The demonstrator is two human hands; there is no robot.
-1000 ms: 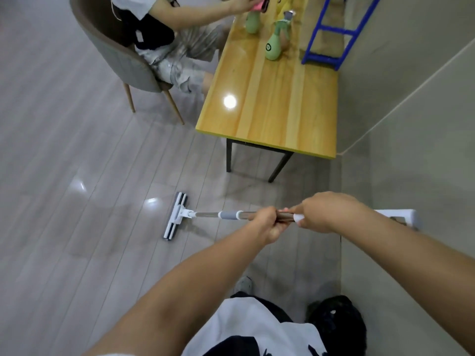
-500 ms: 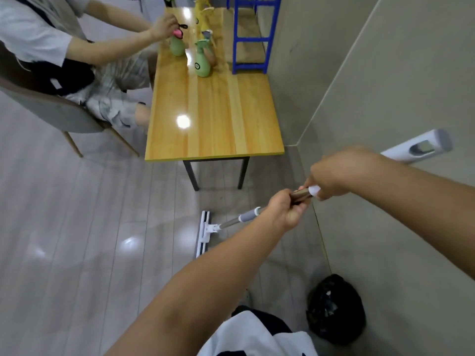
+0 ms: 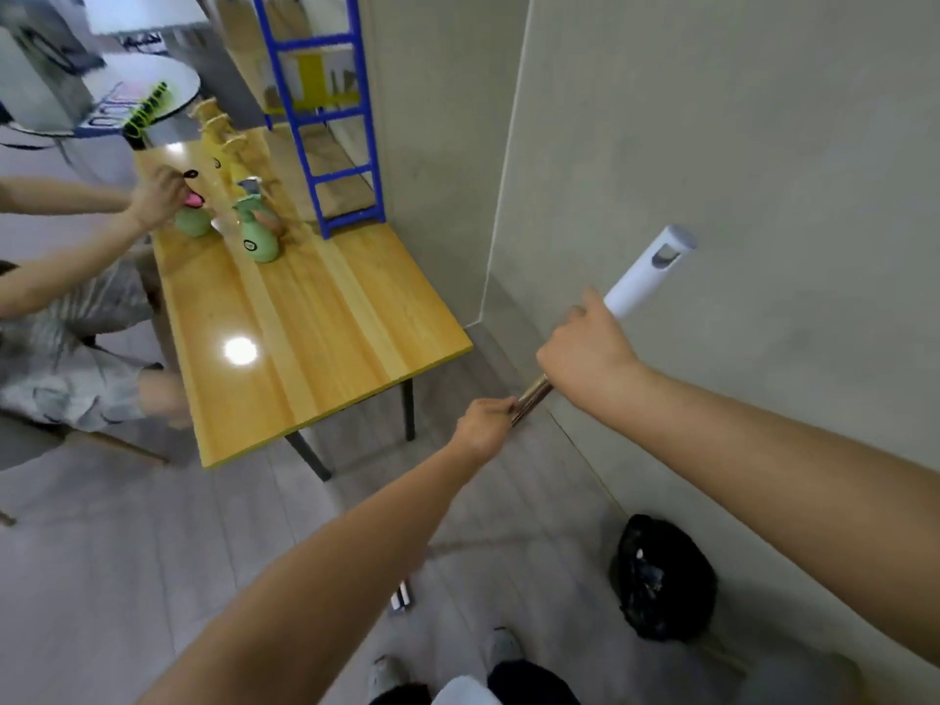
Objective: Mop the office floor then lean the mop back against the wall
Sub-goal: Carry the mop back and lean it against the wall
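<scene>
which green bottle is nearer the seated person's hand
The left green bottle, just below the seated person's hand; the right green bottle, with a grey spray top, stands apart.

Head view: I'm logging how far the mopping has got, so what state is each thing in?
mop: held tilted near the wall, its head mostly hidden.
left hand: grips the metal shaft.
right hand: grips higher up, just below the white end.
black bag: sits on the floor by the wall.
green spray bottle: upright on the table.
</scene>
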